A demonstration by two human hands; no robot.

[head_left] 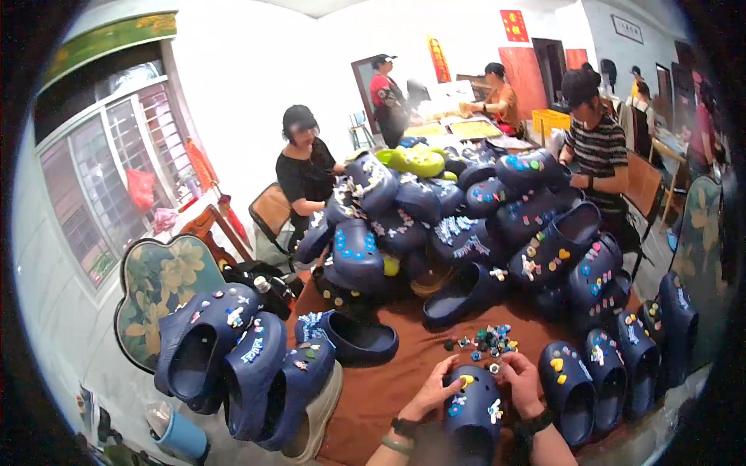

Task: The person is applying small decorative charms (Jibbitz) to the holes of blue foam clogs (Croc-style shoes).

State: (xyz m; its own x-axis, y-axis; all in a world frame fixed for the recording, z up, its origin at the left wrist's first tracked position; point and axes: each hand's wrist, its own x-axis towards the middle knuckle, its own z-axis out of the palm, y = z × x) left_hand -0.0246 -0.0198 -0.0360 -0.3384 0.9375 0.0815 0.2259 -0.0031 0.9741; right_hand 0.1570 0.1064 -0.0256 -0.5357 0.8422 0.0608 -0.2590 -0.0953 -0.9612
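Note:
A navy clog [472, 412] lies in front of me, toe pointing away. A yellow charm [466, 380], a blue charm and a white charm sit on its upper. My left hand [427, 392] is closed on the clog's left side, its fingers at the toe. My right hand [522, 384] is at the clog's right side with fingers curled together near its toe; whether a small piece is between them is too small to tell. Just beyond lies a loose heap of small multicoloured charms [493, 340] on the brown tablecloth [412, 318].
A high pile of decorated navy clogs [458, 233] covers the table's far part, with lime-green clogs [416, 161] on top. More clogs stand at the left [256, 353] and in a row at the right [567, 380]. Co-workers sit on both sides. A blue bin [180, 435] stands lower left.

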